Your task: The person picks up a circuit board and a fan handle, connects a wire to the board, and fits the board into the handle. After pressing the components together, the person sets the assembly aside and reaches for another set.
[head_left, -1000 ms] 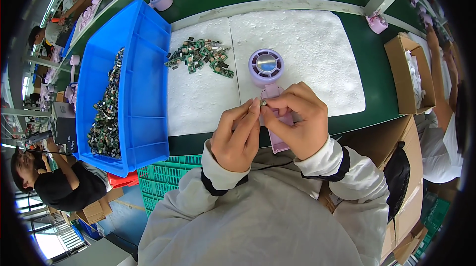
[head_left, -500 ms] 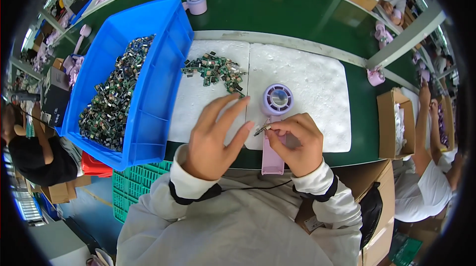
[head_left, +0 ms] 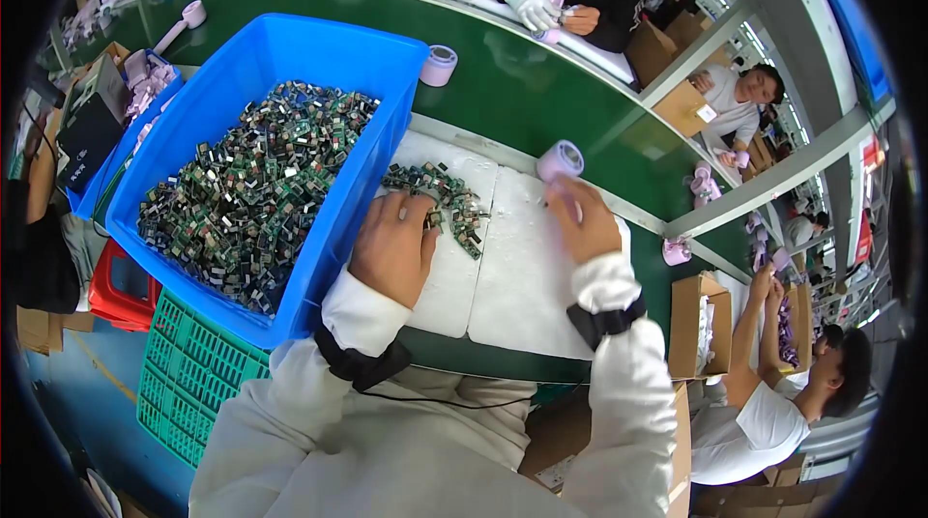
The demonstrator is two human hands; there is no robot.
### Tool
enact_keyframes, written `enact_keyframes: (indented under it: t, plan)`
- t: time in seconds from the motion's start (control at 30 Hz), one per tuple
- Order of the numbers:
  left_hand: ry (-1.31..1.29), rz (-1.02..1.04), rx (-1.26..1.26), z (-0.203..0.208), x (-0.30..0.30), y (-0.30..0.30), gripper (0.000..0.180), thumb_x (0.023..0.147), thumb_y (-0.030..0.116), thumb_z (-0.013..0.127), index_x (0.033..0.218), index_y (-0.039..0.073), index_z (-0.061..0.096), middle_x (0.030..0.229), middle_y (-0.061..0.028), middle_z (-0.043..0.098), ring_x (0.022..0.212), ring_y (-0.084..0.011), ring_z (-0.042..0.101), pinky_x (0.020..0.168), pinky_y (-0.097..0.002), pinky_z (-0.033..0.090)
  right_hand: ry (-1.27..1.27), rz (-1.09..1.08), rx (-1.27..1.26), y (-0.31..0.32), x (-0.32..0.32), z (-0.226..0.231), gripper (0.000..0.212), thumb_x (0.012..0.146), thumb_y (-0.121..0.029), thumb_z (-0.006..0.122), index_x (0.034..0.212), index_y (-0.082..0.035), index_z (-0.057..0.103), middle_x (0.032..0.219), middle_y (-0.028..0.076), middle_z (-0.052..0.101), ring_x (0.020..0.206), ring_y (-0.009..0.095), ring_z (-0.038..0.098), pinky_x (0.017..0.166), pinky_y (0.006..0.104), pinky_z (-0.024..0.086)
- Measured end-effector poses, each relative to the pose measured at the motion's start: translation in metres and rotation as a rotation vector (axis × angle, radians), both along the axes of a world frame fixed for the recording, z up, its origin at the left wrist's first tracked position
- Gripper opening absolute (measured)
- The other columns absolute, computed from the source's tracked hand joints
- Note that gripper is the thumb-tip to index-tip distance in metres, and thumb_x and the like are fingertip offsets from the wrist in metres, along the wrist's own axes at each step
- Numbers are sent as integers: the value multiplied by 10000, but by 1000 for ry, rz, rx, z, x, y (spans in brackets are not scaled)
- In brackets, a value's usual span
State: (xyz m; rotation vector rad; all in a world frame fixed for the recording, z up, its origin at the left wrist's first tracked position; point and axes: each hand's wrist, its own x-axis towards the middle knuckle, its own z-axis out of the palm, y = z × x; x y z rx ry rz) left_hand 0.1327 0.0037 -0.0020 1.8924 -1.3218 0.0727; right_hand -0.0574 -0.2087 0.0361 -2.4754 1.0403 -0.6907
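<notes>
On the white foam sheets (head_left: 527,272) lies a loose pile of small green circuit boards (head_left: 454,191). My left hand (head_left: 391,247) is at the near left edge of this pile, its fingers bent down against the boards; the fingertips are hidden, and what they pinch cannot be made out. My right hand (head_left: 585,223), smeared by motion, is closed around the handle of a light purple handheld fan (head_left: 559,160). The fan's round head points away from me, near the far edge of the foam, and most of the handle is hidden by my fingers.
A big blue bin (head_left: 261,30) full of circuit boards stands at the left, beside a green crate (head_left: 193,373) and a red stool (head_left: 121,286). Another purple fan part (head_left: 438,66) stands on the green bench (head_left: 503,112). Co-workers sit across and at right, near a cardboard box (head_left: 701,325).
My right hand has let go of the small piece it pinched and moved forward with the fan. My left hand has come down onto the board pile. The view has turned.
</notes>
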Motion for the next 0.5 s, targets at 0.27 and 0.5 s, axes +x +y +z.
enact_keyframes:
  t: [0.27,0.5]
  plan:
    - [233,-31,-146,2,-25,29,313,900,27,683,1213,25,661,1006,-168,685,983,-386,641,875,-454,507,273,-14,-91,-74,26,1,589,923,-523,695,1288,-61,681,1311,205,661,1228,359,619,1047,401,478]
    - [161,-33,-208,-7,-25,33,315,887,-2,679,1196,57,691,998,-124,687,963,-336,641,866,-443,505,496,57,-83,-82,92,-10,680,882,-575,714,1335,-73,646,1343,225,629,1220,365,620,1071,422,467]
